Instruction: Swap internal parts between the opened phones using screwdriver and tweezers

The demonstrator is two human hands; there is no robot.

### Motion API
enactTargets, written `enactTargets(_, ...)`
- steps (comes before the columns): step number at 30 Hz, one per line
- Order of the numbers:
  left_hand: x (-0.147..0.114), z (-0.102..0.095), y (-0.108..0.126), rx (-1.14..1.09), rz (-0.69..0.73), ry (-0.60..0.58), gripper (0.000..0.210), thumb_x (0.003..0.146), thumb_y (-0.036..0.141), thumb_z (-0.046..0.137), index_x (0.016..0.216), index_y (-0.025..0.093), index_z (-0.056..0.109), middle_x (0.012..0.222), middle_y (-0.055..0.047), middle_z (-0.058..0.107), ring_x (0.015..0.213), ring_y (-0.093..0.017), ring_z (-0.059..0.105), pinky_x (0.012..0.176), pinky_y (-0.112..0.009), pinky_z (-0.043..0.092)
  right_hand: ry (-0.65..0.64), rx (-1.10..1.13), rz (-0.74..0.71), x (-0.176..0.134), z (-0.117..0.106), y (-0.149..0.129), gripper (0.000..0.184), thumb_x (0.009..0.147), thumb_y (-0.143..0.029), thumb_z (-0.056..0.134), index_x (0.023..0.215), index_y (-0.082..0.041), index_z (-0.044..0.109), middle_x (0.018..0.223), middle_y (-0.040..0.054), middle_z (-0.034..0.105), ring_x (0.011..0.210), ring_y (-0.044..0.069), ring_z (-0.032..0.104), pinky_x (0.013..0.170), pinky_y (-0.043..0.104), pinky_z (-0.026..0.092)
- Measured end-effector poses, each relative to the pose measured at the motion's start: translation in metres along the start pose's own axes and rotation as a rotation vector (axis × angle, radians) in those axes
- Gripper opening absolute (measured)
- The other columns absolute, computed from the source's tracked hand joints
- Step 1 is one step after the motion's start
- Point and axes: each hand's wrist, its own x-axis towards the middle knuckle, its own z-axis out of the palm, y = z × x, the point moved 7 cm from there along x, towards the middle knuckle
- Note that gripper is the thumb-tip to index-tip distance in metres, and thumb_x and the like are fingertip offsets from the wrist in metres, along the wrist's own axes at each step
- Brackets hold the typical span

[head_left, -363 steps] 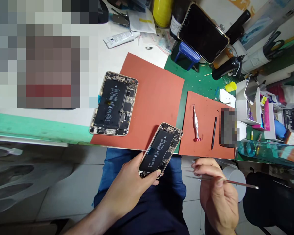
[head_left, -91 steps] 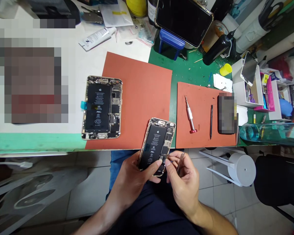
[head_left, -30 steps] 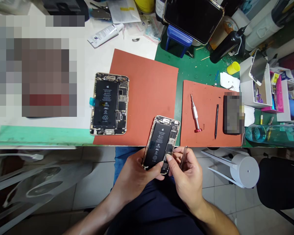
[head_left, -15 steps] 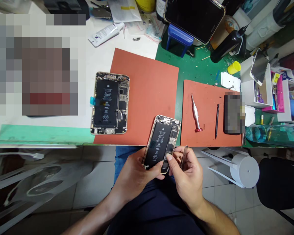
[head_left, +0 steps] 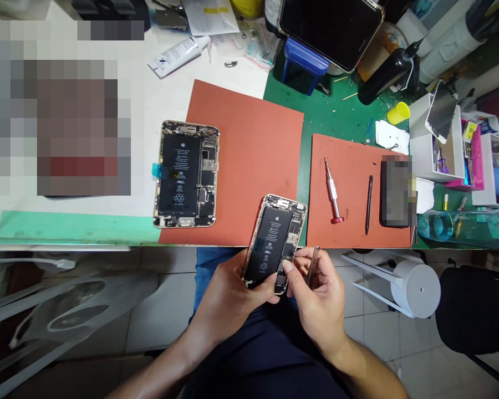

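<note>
An opened phone, its battery and boards bare, is held tilted at the table's front edge. My left hand is closed round its lower left side, the thumb lying across the bottom. My right hand touches the phone's lower right side with its thumb tip. Its curled fingers hold slim metal tweezers pointing up; their lower part is hidden in the hand. A second, larger opened phone, with a blue tab on its left edge, lies partly on the left side of the red-brown mat.
On the right mat lie a screwdriver, a black pen-like stick and a dark, partly blurred block. Behind stand a phone on a blue stand and a black bottle. A white tube lies back left.
</note>
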Motion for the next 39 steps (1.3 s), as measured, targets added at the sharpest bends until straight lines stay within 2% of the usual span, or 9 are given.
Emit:
enactTargets(11, -0.001, -0.001, -0.002, 0.019, 0.002, 0.039, 0.022, 0.077, 0.036, 0.08, 0.091, 0.021, 0.072, 0.078, 0.002, 0.08, 0.067, -0.026, 0.083, 0.054, -0.028, 0.067, 0.003, 0.0, -0.014, 0.0, 0.001, -0.002, 0.02, 0.101, -0.038, 0.076, 0.112, -0.026, 0.065, 0.083, -0.0033, 0.064, 0.065, 0.012, 0.055, 0.059, 0.024, 0.052)
enactTargets(15, -0.001, -0.001, -0.01, 0.047, 0.019, 0.051, 0.025, 0.08, 0.037, 0.08, 0.096, 0.021, 0.07, 0.078, 0.002, 0.08, 0.066, -0.026, 0.083, 0.057, -0.029, 0.068, 0.004, -0.002, -0.022, 0.0, 0.001, -0.004, 0.019, 0.101, -0.037, 0.075, 0.112, -0.025, 0.065, 0.083, -0.0028, 0.064, 0.064, 0.012, 0.055, 0.058, 0.024, 0.052)
enactTargets(19, -0.002, -0.002, -0.016, 0.088, 0.042, 0.064, 0.026, 0.084, 0.038, 0.078, 0.102, 0.021, 0.069, 0.084, 0.001, 0.082, 0.072, -0.028, 0.084, 0.062, -0.032, 0.07, 0.0, -0.011, -0.027, 0.0, 0.001, -0.004, 0.019, 0.101, -0.036, 0.075, 0.112, -0.025, 0.065, 0.082, -0.0029, 0.064, 0.063, 0.011, 0.055, 0.057, 0.024, 0.052)
enactTargets(28, -0.001, -0.002, -0.017, 0.089, 0.047, 0.08, 0.026, 0.085, 0.037, 0.078, 0.103, 0.021, 0.069, 0.085, 0.001, 0.081, 0.073, -0.027, 0.084, 0.063, -0.034, 0.072, -0.003, -0.012, -0.038, 0.001, 0.001, -0.005, 0.019, 0.101, -0.036, 0.075, 0.111, -0.024, 0.064, 0.081, -0.0031, 0.063, 0.062, 0.011, 0.055, 0.057, 0.024, 0.053)
enactTargets(35, -0.002, 0.0, -0.013, -0.005, 0.01, 0.017, 0.029, 0.076, 0.035, 0.082, 0.1, 0.021, 0.071, 0.087, 0.001, 0.08, 0.077, -0.023, 0.081, 0.071, -0.036, 0.074, 0.006, -0.014, -0.046, 0.002, 0.0, -0.007, 0.018, 0.1, -0.036, 0.075, 0.109, -0.025, 0.064, 0.08, -0.0042, 0.06, 0.061, 0.011, 0.055, 0.057, 0.024, 0.052)
enactTargets(39, -0.001, 0.002, -0.018, -0.041, 0.006, -0.028, 0.032, 0.079, 0.039, 0.082, 0.105, 0.022, 0.073, 0.092, 0.0, 0.08, 0.082, -0.023, 0.08, 0.074, -0.038, 0.074, 0.012, -0.004, -0.05, 0.002, 0.0, -0.008, 0.018, 0.1, -0.035, 0.076, 0.109, -0.025, 0.065, 0.08, -0.0042, 0.061, 0.061, 0.011, 0.054, 0.057, 0.024, 0.052)
